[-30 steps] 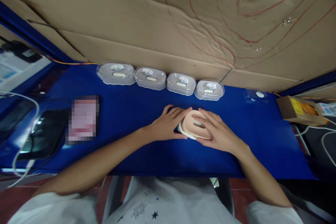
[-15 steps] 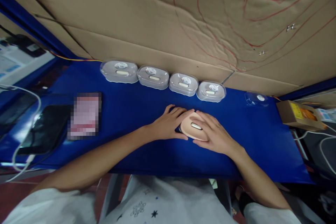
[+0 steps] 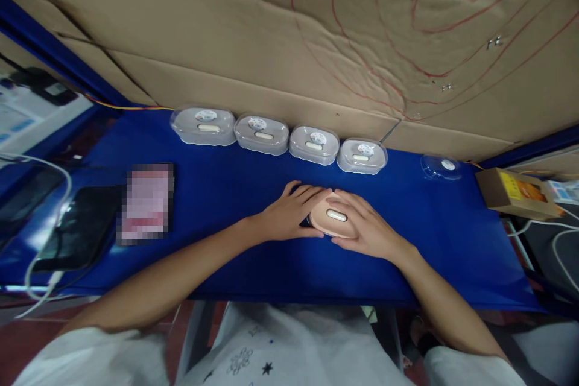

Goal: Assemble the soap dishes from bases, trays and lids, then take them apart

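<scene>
On the blue tabletop in front of me rests a peach-coloured oval box (image 3: 333,225) with a pale raised handle in its top. My left hand (image 3: 292,212) curves round its left side, fingers along the far edge and thumb at the near edge. From the right, my right hand (image 3: 368,223) wraps over the other end, its fingers reaching across the top near the handle. The ends of the box are mostly hidden under both hands. Behind it stands a row of several grey oval boxes with clear lids, the nearest being a grey box (image 3: 362,157).
A clear lid (image 3: 441,167) lies at the back right, near an open cardboard box (image 3: 518,193). On the left are a phone-like device with a blurred screen (image 3: 145,204), a black tablet (image 3: 84,226) and a white cable (image 3: 67,205). Cardboard (image 3: 226,30) walls off the back.
Both hands keep their hold on the peach box, with hardly any movement. The fingers of the right hand have shifted slightly on the top. The camera view has moved a little.
</scene>
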Demonstrator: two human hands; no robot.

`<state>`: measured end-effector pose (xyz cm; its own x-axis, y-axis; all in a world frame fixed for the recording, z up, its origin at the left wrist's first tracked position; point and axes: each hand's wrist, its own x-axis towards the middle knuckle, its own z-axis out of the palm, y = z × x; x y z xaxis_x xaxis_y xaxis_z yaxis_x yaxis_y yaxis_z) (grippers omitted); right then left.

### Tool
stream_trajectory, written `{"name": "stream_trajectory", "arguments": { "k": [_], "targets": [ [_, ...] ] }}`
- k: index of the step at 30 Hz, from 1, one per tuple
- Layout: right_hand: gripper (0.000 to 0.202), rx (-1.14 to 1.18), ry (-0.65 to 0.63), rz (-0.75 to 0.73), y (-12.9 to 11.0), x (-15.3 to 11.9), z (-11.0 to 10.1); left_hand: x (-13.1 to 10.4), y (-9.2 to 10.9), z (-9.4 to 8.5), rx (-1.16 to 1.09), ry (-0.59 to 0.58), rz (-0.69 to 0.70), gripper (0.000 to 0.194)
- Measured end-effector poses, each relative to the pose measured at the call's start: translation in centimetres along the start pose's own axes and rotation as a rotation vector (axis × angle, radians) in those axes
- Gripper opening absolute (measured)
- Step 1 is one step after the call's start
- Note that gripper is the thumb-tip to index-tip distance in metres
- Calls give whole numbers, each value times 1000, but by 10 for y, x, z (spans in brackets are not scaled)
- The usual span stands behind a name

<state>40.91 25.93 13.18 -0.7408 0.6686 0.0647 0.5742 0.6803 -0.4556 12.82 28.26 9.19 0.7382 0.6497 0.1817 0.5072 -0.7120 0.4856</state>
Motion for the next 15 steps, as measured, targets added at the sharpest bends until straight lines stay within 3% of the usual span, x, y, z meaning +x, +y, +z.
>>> {"name": "stream_trajectory", "arguments": {
  "k": [2,4,6,8,11,12,13,15],
  "targets": [
    [77,-18,15,-10,6,-1,-6,0,0,-1,7,-6,-5,101],
    [63,-62,121,62,21,-6,-17,0,1,-2,19,-12,-11,99],
    [51,-158,300,251,47,-16,-30,0,2,-3,34,-16,-12,97],
    [60,-289,424,505,79,-29,-42,-1,2,-5,49,-20,-5,96],
    [88,-415,418,940,120,-51,-52,-1,2,-5,71,-27,7,95],
    [92,-411,387,1019,129,-57,-55,-1,1,-5,78,-29,9,96],
    [93,-397,362,1048,133,-61,-58,-1,1,-5,83,-30,11,96],
    [85,-354,361,964,133,-66,-66,-1,1,-5,87,-31,13,97]
  ]
}}
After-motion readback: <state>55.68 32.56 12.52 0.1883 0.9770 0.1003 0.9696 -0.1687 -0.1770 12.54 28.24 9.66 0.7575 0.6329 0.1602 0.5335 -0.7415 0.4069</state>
